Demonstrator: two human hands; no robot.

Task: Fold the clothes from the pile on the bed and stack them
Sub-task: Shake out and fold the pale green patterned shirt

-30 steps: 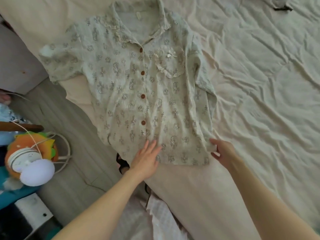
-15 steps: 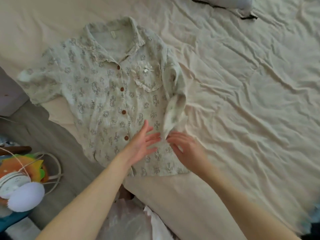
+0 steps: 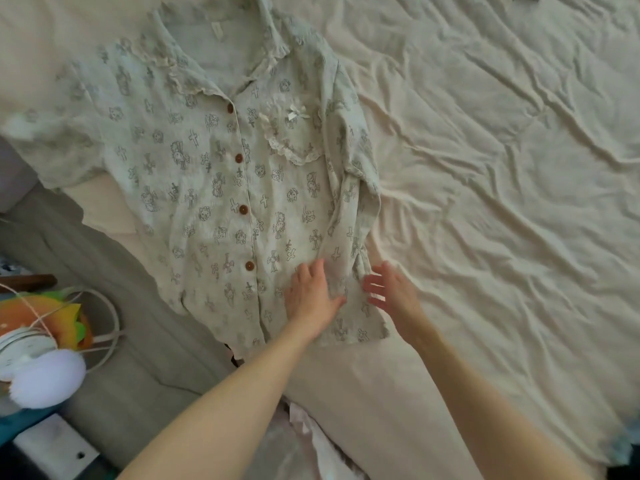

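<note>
The pale green short-sleeved shirt (image 3: 214,174) lies front up on the cream bedsheet (image 3: 485,202), its collar pointing away from me and its hem nearest me, close to the bed's near edge. It is printed all over with small grey crosses and little figures, closed by a row of brown buttons (image 3: 239,158) down the middle, with lace along the collar and a lace-trimmed chest pocket (image 3: 291,136) bearing a small bow. The side of the shirt on my right is folded inward over the front, forming a long narrow flap; the other sleeve lies spread flat toward the bed's edge. My left hand (image 3: 311,299) presses flat on the shirt's lower front, fingers straight. My right hand (image 3: 391,289) is just beside the folded edge, fingers spread and holding nothing.
</note>
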